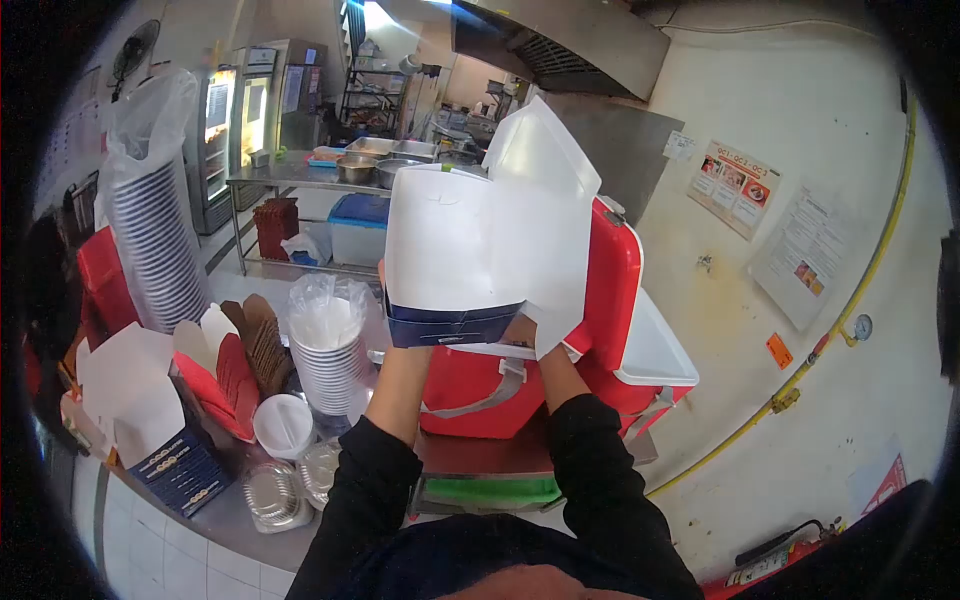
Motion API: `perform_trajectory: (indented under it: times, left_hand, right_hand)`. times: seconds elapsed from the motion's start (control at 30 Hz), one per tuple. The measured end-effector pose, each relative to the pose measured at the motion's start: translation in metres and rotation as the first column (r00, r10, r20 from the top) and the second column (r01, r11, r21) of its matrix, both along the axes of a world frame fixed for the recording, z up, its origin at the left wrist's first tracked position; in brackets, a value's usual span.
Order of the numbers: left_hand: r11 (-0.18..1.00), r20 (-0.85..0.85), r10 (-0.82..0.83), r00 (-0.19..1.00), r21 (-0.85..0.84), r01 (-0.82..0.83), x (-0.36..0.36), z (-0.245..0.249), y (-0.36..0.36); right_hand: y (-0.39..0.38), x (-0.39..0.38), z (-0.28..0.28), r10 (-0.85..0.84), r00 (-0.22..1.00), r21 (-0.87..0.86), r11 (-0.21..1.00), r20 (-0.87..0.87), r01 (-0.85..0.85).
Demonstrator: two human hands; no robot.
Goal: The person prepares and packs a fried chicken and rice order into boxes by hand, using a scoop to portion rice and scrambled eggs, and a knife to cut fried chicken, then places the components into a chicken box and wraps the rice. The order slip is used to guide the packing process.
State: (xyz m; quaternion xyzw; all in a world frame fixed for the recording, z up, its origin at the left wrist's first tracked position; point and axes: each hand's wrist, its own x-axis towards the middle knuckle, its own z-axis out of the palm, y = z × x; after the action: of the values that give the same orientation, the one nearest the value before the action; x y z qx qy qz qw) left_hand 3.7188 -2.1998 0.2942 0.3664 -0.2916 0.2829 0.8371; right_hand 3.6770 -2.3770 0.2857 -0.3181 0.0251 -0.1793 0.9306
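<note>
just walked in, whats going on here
Someone in black sleeves is holding up a dark blue and white cardboard box with the left hand and right hand, both partly hidden by it. Its white flaps are open; whether anything is inside can't be told. A red plastic cooler sits in front of them. To the left, a second dark blue and white cardboard box stands open, near a stack of round white containers.
</note>
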Motion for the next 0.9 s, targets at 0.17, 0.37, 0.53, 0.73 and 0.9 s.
perform_trajectory:
  times: [0.17,0.37,0.53,0.73,0.9]
  left_hand:
    - [0.892,-0.015,-0.444,0.896,-0.096,0.441,0.039,-0.03,-0.014]
    - [0.642,-0.179,-0.725,0.666,-0.525,0.559,0.005,0.005,-0.006]
    - [0.457,-0.128,-0.856,0.502,-0.642,0.616,0.002,0.011,-0.007]
    - [0.867,0.2,0.376,0.905,0.269,-0.42,0.013,0.018,-0.015]
    - [0.992,0.056,-0.007,0.998,0.128,0.0,0.013,0.022,-0.026]
  right_hand:
    - [-0.001,-0.004,-0.004,0.023,1.0,0.042,0.999,0.003,-0.023]
    - [-0.005,-0.008,-0.014,0.068,0.998,0.104,0.992,0.015,-0.069]
    - [0.004,-0.008,-0.022,0.144,0.989,0.154,0.977,0.024,-0.146]
    - [0.027,-0.005,-0.022,0.237,0.968,0.016,0.971,0.088,-0.239]
    - [0.063,-0.031,-0.016,0.038,0.999,-0.023,0.999,-0.029,-0.039]
